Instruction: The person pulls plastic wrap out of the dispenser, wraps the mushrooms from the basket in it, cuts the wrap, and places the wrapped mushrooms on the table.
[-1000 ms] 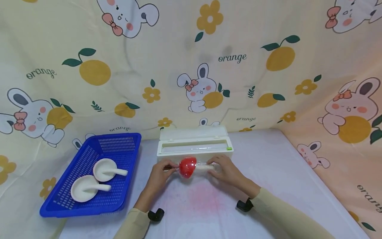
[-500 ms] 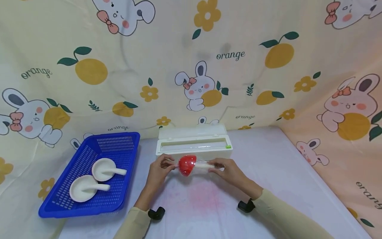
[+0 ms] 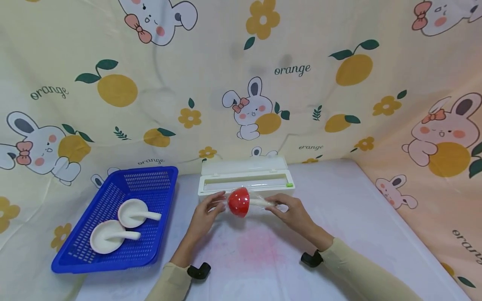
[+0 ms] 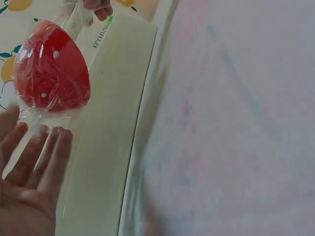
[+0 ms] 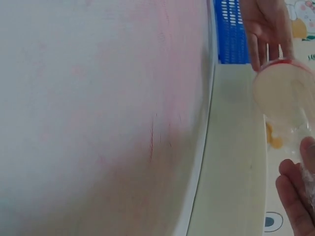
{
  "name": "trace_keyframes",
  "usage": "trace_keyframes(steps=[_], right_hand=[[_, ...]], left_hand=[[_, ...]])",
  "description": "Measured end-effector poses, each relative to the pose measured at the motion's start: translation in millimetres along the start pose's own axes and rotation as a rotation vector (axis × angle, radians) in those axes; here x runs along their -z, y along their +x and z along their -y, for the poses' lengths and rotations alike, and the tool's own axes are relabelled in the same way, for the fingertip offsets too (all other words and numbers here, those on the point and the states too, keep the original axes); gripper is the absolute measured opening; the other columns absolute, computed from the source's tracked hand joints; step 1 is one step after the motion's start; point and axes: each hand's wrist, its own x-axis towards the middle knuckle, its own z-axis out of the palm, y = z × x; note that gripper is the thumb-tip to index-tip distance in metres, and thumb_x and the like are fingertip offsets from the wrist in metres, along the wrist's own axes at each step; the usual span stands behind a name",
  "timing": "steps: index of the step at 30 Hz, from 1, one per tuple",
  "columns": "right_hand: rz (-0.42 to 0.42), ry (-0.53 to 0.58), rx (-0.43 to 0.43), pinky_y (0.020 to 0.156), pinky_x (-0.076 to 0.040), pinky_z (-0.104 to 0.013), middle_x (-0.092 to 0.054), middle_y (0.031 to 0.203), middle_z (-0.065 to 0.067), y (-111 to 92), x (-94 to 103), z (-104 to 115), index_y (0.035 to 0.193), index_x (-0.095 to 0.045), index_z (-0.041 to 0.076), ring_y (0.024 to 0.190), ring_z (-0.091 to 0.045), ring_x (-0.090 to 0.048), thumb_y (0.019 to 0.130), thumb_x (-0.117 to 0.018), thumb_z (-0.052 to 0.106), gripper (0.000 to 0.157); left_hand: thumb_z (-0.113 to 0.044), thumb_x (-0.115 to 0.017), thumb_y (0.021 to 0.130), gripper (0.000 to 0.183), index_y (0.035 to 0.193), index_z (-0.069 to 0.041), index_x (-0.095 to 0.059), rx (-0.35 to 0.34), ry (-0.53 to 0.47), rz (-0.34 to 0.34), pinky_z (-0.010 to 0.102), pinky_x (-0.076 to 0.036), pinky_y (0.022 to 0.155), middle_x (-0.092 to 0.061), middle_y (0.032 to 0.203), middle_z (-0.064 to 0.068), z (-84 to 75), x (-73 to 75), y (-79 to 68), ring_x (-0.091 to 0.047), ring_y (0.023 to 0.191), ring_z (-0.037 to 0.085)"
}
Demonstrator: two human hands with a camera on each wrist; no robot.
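The film-wrapped mushroom-shaped piece (image 3: pixel 239 202), with its red cap to the left, is held above the table (image 3: pixel 339 200), raised relative to half a second ago. Left hand (image 3: pixel 203 215): fingers now extended and spread at the cap-end film (image 4: pixel 32 117). Right hand (image 3: pixel 295 213): thumb and fingers pinch the stem end, as before. The white box (image 3: pixel 244 167), lid raised, stands directly behind. The blue basket (image 3: pixel 113 266), unchanged, holds two white pieces (image 3: pixel 107 237).
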Motion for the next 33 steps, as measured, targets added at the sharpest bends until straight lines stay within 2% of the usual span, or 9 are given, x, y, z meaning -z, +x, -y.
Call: trace_keyframes(steps=[4, 7, 11, 15, 20, 22, 27, 29, 33], right_hand=[[-0.031, 0.008, 0.067, 0.085, -0.060, -0.020, -0.080, 0.110, -0.008, 0, -2.9, 2, 0.117, -0.079, 0.005, 0.094, -0.023, -0.076, 0.077, -0.091, -0.010, 0.045], [-0.044, 0.012, 0.096, 0.084, -0.061, -0.022, -0.079, 0.109, -0.011, -1, -5.3, 3, 0.116, -0.078, 0.003, 0.094, -0.026, -0.076, 0.073, -0.091, -0.014, 0.048], [-0.039, 0.026, 0.077, 0.082, -0.062, -0.024, -0.079, 0.109, -0.010, -3, -7.8, 4, 0.116, -0.078, 0.004, 0.092, -0.024, -0.075, 0.071, -0.091, -0.016, 0.051], [-0.028, 0.021, 0.060, 0.082, -0.063, -0.026, -0.078, 0.110, -0.009, -5, -10.2, 4, 0.117, -0.077, 0.004, 0.091, -0.023, -0.073, 0.073, -0.091, -0.015, 0.050], [-0.052, 0.028, 0.086, 0.083, -0.060, -0.021, -0.076, 0.109, -0.009, -3, -11.6, 3, 0.116, -0.076, 0.004, 0.091, -0.023, -0.071, 0.074, -0.090, -0.016, 0.049], [-0.071, 0.036, 0.104, 0.085, -0.058, -0.018, -0.075, 0.109, -0.010, -2, -11.3, 4, 0.117, -0.076, 0.003, 0.092, -0.024, -0.071, 0.074, -0.089, -0.017, 0.049], [-0.097, 0.034, 0.137, 0.094, -0.052, -0.013, -0.075, 0.110, -0.011, 1, -10.5, 3, 0.116, -0.077, 0.002, 0.099, -0.026, -0.070, 0.072, -0.088, -0.021, 0.051], [-0.088, 0.031, 0.135, 0.098, -0.051, -0.013, -0.075, 0.111, -0.011, 0, -11.1, 2, 0.116, -0.077, 0.003, 0.102, -0.026, -0.070, 0.072, -0.087, -0.022, 0.052], [-0.061, 0.036, 0.130, 0.099, -0.052, -0.014, -0.074, 0.113, -0.010, -2, -13.5, 1, 0.114, -0.077, 0.004, 0.103, -0.026, -0.071, 0.073, -0.085, -0.025, 0.052]], left_hand=[[-0.007, -0.076, 0.099, 0.048, 0.146, -0.012, -0.067, -0.004, 0.039, -0.004, 0.035, -0.058, 0.102, -0.069, 0.142, 0.011, -0.8, -5.5, 0.0, -0.067, 0.127, 0.034], [-0.006, -0.078, 0.097, 0.045, 0.140, -0.014, -0.072, -0.007, 0.046, -0.047, 0.033, -0.059, 0.100, -0.071, 0.139, 0.007, -1.1, -10.4, -1.3, -0.070, 0.123, 0.027], [-0.001, -0.079, 0.094, 0.038, 0.131, -0.009, -0.078, -0.049, -0.006, -0.124, 0.029, -0.061, 0.095, -0.076, 0.130, 0.010, -3.0, -16.9, -1.0, -0.072, 0.115, 0.015], [0.004, -0.080, 0.091, 0.035, 0.126, -0.002, -0.078, -0.077, -0.076, -0.159, 0.027, -0.061, 0.093, -0.077, 0.126, 0.016, -3.1, -20.4, 0.6, -0.073, 0.111, 0.010], [0.002, -0.077, 0.095, 0.035, 0.130, -0.002, -0.076, -0.001, -0.050, -0.178, 0.024, -0.060, 0.092, -0.076, 0.129, 0.015, -1.8, -19.8, -0.3, -0.074, 0.112, 0.015], [-0.001, -0.072, 0.100, 0.034, 0.134, 0.000, -0.073, 0.039, -0.054, -0.161, 0.026, -0.060, 0.093, -0.074, 0.133, 0.016, -1.2, -18.8, -0.9, -0.074, 0.115, 0.019], [-0.009, -0.063, 0.109, 0.035, 0.140, 0.006, -0.066, 0.110, -0.147, -0.086, 0.037, -0.062, 0.094, -0.070, 0.136, 0.025, -4.6, -18.2, -1.9, -0.075, 0.115, 0.029], [-0.012, -0.065, 0.109, 0.038, 0.142, 0.005, -0.065, 0.138, -0.170, -0.063, 0.039, -0.062, 0.093, -0.070, 0.135, 0.026, -7.5, -18.4, -2.0, -0.075, 0.115, 0.032], [-0.015, -0.072, 0.104, 0.044, 0.143, 0.003, -0.065, 0.195, -0.166, -0.048, 0.035, -0.063, 0.091, -0.070, 0.134, 0.027, -10.4, -18.7, -1.9, -0.074, 0.117, 0.035]])
